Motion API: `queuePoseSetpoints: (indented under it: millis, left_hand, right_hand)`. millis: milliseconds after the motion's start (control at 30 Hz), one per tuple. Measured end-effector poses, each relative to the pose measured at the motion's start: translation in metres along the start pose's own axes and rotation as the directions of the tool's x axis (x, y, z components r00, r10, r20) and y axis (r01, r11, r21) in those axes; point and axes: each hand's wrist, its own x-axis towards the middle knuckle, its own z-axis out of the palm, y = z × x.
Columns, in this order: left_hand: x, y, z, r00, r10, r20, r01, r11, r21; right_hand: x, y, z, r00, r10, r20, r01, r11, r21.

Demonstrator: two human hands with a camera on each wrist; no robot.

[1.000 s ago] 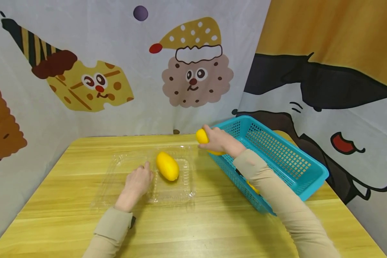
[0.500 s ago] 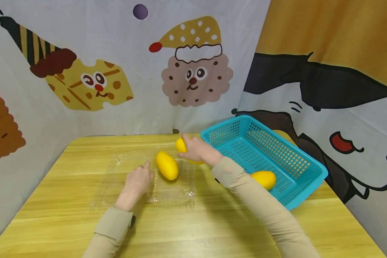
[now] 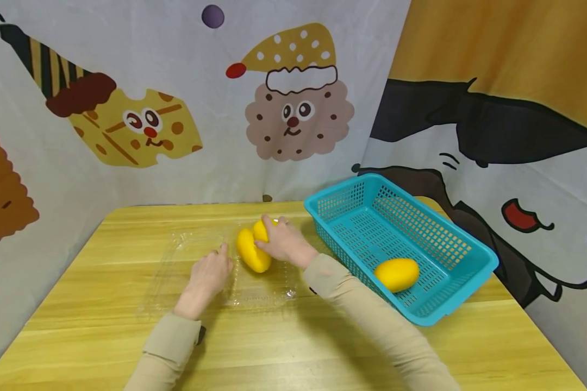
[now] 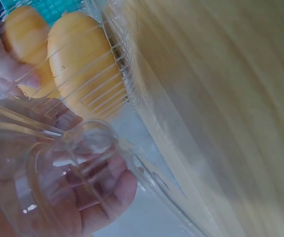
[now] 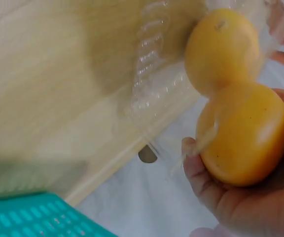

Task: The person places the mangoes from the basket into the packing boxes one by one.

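My right hand grips a yellow mango, lowering over the right half of a clear plastic clamshell box. A second yellow mango lies in that half, and the two fruits overlap side by side in the head view. At the fold between the box's halves is my left hand, its index finger extended and the others curled at the plastic edge. Through the clear plastic, the left wrist view shows these curled fingers. A third mango lies in the blue basket.
The basket stands on the right of the wooden table, close beside my right forearm. The box lies spread flat, its other half to the left. A printed cloth hangs behind the table's back edge.
My right hand has carried its mango left from the basket's rim to beside the mango in the box. The basket's mango now shows fully. My left hand has stayed in place.
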Motion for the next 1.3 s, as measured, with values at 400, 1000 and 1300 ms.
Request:
queuePoseSetpoints:
  millis: [400, 1000, 1300]
  left_hand:
    - [0.001, -0.001, -0.001, 1.000, -0.010, 0.027, 0.011, 1.000, -0.023]
    - [0.001, -0.001, 0.001, 1.000, -0.001, 0.007, 0.001, 1.000, -0.021]
    - [0.003, 0.001, 0.001, 1.000, -0.010, 0.019, 0.011, 1.000, -0.021]
  right_hand:
    - [0.000, -0.004, 0.019, 0.997, 0.075, -0.022, -0.074, 0.996, 0.048]
    - [-0.003, -0.008, 0.029, 0.994, 0.099, -0.038, -0.098, 0.995, 0.032]
    - [-0.003, -0.006, 0.034, 0.991, -0.012, -0.130, -0.010, 0.986, -0.165]
